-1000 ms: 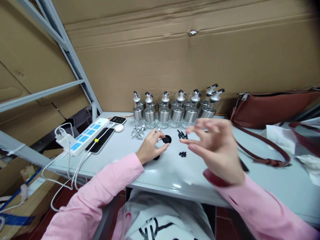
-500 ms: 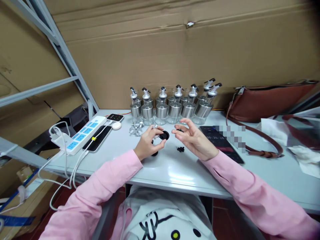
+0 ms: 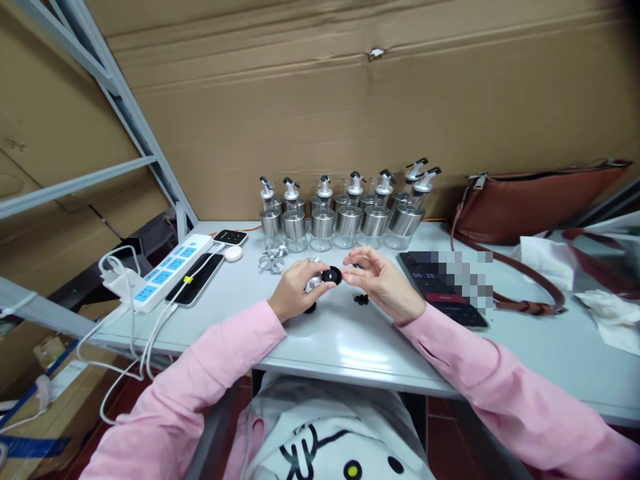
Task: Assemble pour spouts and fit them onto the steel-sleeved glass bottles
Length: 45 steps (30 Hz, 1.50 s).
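My left hand (image 3: 300,288) is closed around a round black cap (image 3: 332,275), its hollow face turned toward the right. A silvery piece (image 3: 314,283) shows between the fingers behind the cap. My right hand (image 3: 381,283) is beside it, thumb and fingertips pinched together at the cap's rim. A small black part (image 3: 357,266) is partly visible among the right fingers. Several little black parts (image 3: 361,300) lie in a cluster below that hand. Another black piece (image 3: 311,308) rests on the table, partly covered by my left hand.
Glass bottles with steel bands and pourer tops (image 3: 323,223) line the back. Silver fittings (image 3: 273,259) lie left of my hands. Further left are a power strip (image 3: 165,272) and a phone (image 3: 196,277). On the right are a large phone (image 3: 445,293) and a brown bag (image 3: 540,203).
My right hand has moved left and slightly down, bringing its fingertips to the cap. The cap has turned a little in my left hand and shows its inside differently.
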Available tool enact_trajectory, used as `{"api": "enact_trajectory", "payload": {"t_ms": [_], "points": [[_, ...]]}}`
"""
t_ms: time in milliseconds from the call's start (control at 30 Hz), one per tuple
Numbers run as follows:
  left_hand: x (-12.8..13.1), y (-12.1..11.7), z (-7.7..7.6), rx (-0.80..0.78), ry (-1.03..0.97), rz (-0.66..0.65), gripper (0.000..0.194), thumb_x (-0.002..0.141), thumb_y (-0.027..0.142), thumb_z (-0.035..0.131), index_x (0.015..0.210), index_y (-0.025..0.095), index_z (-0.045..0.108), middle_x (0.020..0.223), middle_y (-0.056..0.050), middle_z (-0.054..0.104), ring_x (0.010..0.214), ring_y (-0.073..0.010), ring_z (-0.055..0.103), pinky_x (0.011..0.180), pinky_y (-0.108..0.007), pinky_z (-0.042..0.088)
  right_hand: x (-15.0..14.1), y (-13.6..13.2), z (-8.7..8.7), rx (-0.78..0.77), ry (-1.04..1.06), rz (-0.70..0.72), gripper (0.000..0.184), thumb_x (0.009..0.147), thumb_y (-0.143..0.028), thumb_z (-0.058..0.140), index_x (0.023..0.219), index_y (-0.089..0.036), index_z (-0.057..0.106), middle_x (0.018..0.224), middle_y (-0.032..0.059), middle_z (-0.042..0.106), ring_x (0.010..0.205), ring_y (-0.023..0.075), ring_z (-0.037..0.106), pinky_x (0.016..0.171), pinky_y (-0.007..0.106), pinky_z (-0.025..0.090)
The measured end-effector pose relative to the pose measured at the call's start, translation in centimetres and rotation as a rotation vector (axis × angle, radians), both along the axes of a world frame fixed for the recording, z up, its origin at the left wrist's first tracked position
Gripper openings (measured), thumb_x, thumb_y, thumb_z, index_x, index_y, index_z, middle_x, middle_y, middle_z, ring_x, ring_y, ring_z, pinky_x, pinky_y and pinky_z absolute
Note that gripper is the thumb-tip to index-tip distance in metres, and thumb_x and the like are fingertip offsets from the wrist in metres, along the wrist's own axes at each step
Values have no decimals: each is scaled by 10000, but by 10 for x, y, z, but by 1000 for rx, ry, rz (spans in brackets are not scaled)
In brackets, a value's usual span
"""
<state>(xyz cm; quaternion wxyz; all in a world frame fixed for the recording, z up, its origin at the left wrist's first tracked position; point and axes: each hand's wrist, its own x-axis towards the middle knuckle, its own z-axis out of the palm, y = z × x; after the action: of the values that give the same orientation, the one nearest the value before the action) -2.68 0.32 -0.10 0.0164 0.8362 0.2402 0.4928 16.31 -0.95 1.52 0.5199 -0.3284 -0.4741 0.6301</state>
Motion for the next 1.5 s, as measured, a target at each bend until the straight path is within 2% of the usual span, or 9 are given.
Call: {"api": "enact_trajectory", "payload": {"t_ms": [300,567,733,833,967,1100,1233,1400,1500], "points": [[1,2,-1,-39,45,-13,209,855,378,554,926,182,531,813,-31,573,732,-141,547,668,-259,459,-1,5,-4,77,-159,-145,450,455,-239,837,798,-195,549,709,-64,488,600,68,511,586,223,411],[1,2,-1,-80,113,-54,209,879,374,515,970,188,494,821,-30,557,737,-147,537,678,-271,454,-3,0,4,115,-380,-112,340,668,-492,658,756,-172,588,623,-39,470,544,78,391,496,228,313],[3,2,-4,-124,115,-122,234,879,360,514,1029,199,437,880,-36,540,768,-144,538,694,-263,465,-4,0,1,262,-521,-32,335,707,-480,626,822,-166,629,741,13,589,610,111,451,570,263,369],[4,2,-6,-144,121,-131,251,869,341,525,1051,200,423,902,-39,537,781,-148,537,708,-274,465,-6,1,1,364,-587,-104,295,734,-444,621,848,-174,647,749,10,560,614,110,446,622,276,392],[2,4,-6,-150,215,-91,202,845,313,557,989,188,489,823,-24,547,759,-162,540,730,-296,451,-10,6,9,515,-639,-155,251,733,-421,649,855,-202,670,813,6,503,536,72,351,548,251,361],[-1,5,-5,-148,262,-16,186,832,314,577,963,187,543,861,-40,579,816,-182,559,768,-319,440,-12,15,15,559,-648,-60,250,744,-444,630,771,-199,672,826,34,550,620,111,448,542,252,375],[-1,4,-3,-121,264,-55,173,837,300,570,977,201,544,980,-65,596,932,-203,566,824,-342,429,-11,21,9,545,-695,-23,257,806,-410,542,866,-199,678,881,67,606,756,161,545,587,265,423],[2,1,0,-236,290,-131,160,876,286,509,1006,193,510,976,-72,556,909,-178,556,818,-305,457,-9,22,2,534,-764,-9,235,803,-363,535,872,-184,671,888,66,652,733,167,564,604,277,423],[2,2,-1,-214,261,-48,182,888,322,491,1013,191,474,967,-67,560,894,-189,546,818,-333,436,-10,21,2,566,-788,-49,266,851,-350,459,938,-180,644,895,61,665,729,163,564,635,285,413]]}}
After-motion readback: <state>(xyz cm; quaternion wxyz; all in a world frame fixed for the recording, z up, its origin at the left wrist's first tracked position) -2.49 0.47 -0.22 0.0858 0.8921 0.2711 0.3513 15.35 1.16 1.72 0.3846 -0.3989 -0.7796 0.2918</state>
